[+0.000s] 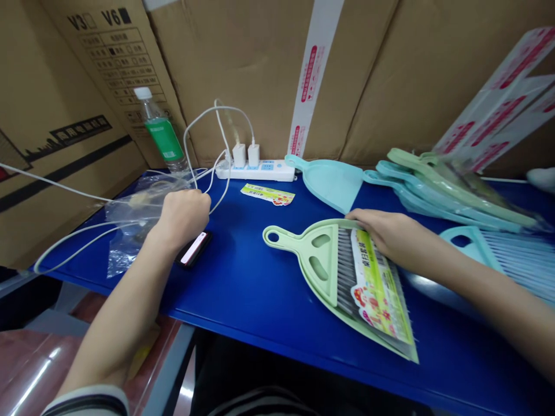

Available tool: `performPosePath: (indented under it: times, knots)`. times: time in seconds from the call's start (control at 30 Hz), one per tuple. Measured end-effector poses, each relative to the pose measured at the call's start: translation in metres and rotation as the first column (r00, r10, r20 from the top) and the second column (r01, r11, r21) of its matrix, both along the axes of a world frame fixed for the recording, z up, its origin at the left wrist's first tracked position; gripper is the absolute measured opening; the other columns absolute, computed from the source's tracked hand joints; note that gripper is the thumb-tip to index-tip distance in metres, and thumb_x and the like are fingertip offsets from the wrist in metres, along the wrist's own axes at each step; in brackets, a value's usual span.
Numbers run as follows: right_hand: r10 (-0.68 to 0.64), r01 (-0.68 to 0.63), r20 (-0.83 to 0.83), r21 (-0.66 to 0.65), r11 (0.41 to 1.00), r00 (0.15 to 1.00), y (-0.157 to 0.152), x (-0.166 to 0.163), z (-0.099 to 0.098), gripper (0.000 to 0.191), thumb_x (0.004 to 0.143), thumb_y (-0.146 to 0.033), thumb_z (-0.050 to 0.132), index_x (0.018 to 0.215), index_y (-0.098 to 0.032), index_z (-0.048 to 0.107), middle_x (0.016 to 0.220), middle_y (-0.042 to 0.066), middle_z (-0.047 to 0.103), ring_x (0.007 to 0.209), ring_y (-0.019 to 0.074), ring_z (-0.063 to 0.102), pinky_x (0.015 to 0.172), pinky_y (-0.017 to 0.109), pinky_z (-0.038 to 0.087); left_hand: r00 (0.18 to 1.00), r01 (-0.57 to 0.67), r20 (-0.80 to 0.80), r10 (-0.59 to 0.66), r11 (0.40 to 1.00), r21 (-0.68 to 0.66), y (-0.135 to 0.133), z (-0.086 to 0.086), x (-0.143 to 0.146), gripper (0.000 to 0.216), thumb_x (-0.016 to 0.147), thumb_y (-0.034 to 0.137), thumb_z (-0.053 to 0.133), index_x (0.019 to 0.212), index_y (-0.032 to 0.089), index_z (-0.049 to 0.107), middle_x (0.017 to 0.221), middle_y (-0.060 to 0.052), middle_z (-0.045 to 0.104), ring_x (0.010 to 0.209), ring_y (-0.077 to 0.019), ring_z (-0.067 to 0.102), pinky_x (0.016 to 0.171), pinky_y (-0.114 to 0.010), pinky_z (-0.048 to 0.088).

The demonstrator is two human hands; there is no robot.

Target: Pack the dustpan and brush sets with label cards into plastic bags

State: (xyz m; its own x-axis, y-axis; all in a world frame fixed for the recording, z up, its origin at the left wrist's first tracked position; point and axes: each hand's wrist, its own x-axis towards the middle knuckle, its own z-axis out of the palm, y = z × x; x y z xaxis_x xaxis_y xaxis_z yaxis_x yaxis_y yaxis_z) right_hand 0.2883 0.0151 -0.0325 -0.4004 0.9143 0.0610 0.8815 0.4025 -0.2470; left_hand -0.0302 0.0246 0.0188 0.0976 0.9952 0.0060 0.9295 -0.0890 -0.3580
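My left hand (184,216) is curled into a fist on the blue table (243,277), resting beside a dark phone (194,249) and a white cable (217,185); what its fingers hold is hidden. My right hand (384,231) lies flat, fingers together, on a green dustpan (316,254) that holds a small brush and a colourful label card (377,283) under clear wrapping.
A white power strip (258,169) with two chargers sits by the cardboard boxes (260,69). A water bottle (161,130) stands at back left, above a clear plastic bag (134,219). A loose blue dustpan (332,182), stacked dustpans (442,188), a blue brush (515,254) and a label sticker (267,194) lie around.
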Motion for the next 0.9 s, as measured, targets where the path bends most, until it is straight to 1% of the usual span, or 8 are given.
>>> performPosePath:
  times: [0.07,0.13,0.27,0.37,0.43,0.67,0.8,0.9]
  knots:
    - [0.018,-0.018,-0.026,0.015,1.0,1.0,0.002,0.002,-0.004,0.02,0.072,-0.006,0.041,0.079,-0.024,0.049,0.079,0.004,0.069,0.074,0.0217,0.068,0.061,0.03,0.047,0.995,-0.006,-0.099,0.005,1.0,-0.014,-0.002,0.0,0.006,0.033,0.082,0.006,0.04,0.091,0.011,0.072,0.096,-0.019,0.072,0.097,-0.0338,0.069,0.072,-0.036,0.052]
    - [0.013,-0.011,-0.067,0.03,1.0,0.998,0.004,0.004,-0.009,0.022,0.07,-0.004,0.041,0.077,-0.024,0.046,0.072,0.002,0.067,0.068,0.0189,0.066,0.057,0.026,0.045,0.994,0.039,-0.103,-0.039,0.999,0.002,-0.004,-0.001,0.012,0.032,0.084,0.009,0.04,0.089,0.013,0.072,0.094,-0.017,0.073,0.093,-0.0312,0.07,0.07,-0.033,0.05]
    - [-0.037,0.036,-0.159,-0.008,0.999,0.987,0.004,0.006,-0.012,0.024,0.069,-0.003,0.04,0.076,-0.025,0.041,0.063,-0.002,0.061,0.056,0.0152,0.061,0.049,0.023,0.04,0.97,0.241,-0.032,-0.241,0.971,-0.003,-0.01,-0.004,0.021,0.03,0.079,0.01,0.041,0.08,0.017,0.07,0.088,-0.008,0.074,0.081,-0.0233,0.069,0.063,-0.027,0.045]
    - [-0.037,0.029,-0.194,-0.045,0.999,0.98,0.003,0.007,-0.005,0.021,0.072,-0.005,0.04,0.076,-0.026,0.039,0.061,-0.002,0.059,0.053,0.0148,0.058,0.049,0.023,0.04,0.872,0.478,0.13,-0.472,0.878,-0.017,-0.015,-0.008,0.022,0.031,0.077,0.01,0.039,0.076,0.02,0.068,0.084,-0.003,0.073,0.073,-0.0183,0.067,0.059,-0.026,0.042]
    - [-0.057,0.052,-0.204,-0.027,0.998,0.977,0.002,0.008,0.001,0.019,0.074,-0.007,0.04,0.075,-0.026,0.038,0.058,-0.002,0.056,0.05,0.015,0.055,0.048,0.024,0.039,0.789,0.585,0.243,-0.564,0.811,-0.018,-0.018,-0.01,0.022,0.032,0.078,0.01,0.038,0.075,0.02,0.068,0.081,-0.001,0.072,0.068,-0.0162,0.065,0.058,-0.026,0.041]
    - [-0.122,0.125,-0.242,-0.003,0.992,0.962,0.004,0.016,0.013,0.013,0.083,-0.018,0.035,0.073,-0.027,0.037,0.051,-0.002,0.052,0.045,0.0167,0.049,0.045,0.027,0.033,0.571,0.762,0.499,-0.652,0.647,-0.028,-0.026,-0.02,0.027,0.034,0.083,0.008,0.04,0.084,0.02,0.072,0.09,0.0,0.074,0.077,-0.0145,0.068,0.069,-0.025,0.049]
    - [-0.123,0.12,-0.24,-0.026,0.992,0.963,-0.001,0.013,0.018,0.016,0.086,-0.019,0.031,0.074,-0.026,0.039,0.054,0.0,0.055,0.048,0.0175,0.051,0.048,0.028,0.035,0.46,0.833,0.565,-0.685,0.553,-0.009,-0.029,-0.027,0.032,0.035,0.086,0.006,0.041,0.096,0.019,0.072,0.097,-0.002,0.074,0.085,-0.0153,0.069,0.075,-0.027,0.052]
    - [-0.121,0.108,-0.221,-0.073,0.991,0.968,-0.006,0.008,0.022,0.017,0.088,-0.018,0.03,0.077,-0.025,0.041,0.058,0.002,0.059,0.052,0.0181,0.054,0.052,0.029,0.038,0.393,0.877,0.612,-0.686,0.48,-0.025,-0.033,-0.028,0.036,0.041,0.085,0.003,0.041,0.111,0.02,0.067,0.111,-0.003,0.072,0.099,-0.0167,0.067,0.083,-0.029,0.053]
